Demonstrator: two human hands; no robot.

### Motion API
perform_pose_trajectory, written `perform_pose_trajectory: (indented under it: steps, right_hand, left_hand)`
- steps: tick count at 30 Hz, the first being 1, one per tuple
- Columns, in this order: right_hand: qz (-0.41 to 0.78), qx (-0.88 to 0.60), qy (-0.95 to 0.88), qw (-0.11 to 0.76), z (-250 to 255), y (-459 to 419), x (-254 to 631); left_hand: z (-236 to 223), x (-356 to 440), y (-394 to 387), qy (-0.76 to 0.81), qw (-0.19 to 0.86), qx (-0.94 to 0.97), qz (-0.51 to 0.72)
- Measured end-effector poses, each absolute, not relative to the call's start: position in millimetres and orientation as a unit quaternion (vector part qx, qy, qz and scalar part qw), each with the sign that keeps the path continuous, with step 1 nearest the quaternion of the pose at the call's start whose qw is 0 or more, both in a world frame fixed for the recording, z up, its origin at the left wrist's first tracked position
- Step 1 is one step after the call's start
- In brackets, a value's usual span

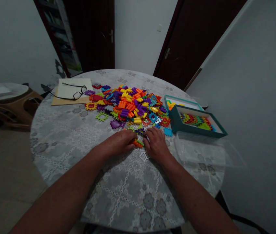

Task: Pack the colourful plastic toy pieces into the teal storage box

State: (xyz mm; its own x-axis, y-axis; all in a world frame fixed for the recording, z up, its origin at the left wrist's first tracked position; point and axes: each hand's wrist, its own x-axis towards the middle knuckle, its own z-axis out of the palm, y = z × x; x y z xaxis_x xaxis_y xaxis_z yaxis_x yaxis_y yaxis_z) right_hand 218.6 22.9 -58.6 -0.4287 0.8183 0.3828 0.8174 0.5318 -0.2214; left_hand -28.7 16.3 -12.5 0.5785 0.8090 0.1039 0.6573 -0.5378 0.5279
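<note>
My left hand [122, 142] is closed on a small stack of toothed plastic building pieces [138, 143], orange and green, low over the table. From the other side my right hand [156, 143] has its fingers curled against the same pieces; its fingertips are partly hidden. Just beyond both hands lies a big heap of colourful pieces [130, 102], with orange, yellow and purple connectors on top of toothed squares. A white square frame [143, 156] rests on the cloth below my hands. Left of the heap is a green toothed frame [102, 116].
A teal box [196, 130] with rows of toothed pieces stands at right, its lid [184, 101] behind it. A clear plastic tray [201, 151] lies in front. Eyeglasses [78, 94] rest on paper [73, 85] at the left. A patterned cloth [120, 191] covers the round table.
</note>
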Motion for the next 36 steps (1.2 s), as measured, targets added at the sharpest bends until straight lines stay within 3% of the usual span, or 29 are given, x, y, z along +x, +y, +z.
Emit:
perform_pose_trajectory:
  steps: [8,21,27,36]
  right_hand:
    - [0.020,-0.487,-0.844,0.225,-53,21,228]
    - [0.139,-0.456,-0.807,0.348,-41,11,223]
    - [0.193,-0.448,-0.804,0.340,-42,11,223]
    - [0.162,-0.376,-0.854,0.321,-40,13,226]
  left_hand:
    - [-8,-29,17,0.435,0.250,0.853,0.144]
    - [-14,-32,19,0.434,0.250,0.852,0.150]
    - [-4,-32,15,0.441,0.242,0.853,0.141]
    - [-1,-28,16,0.425,0.247,0.864,0.107]
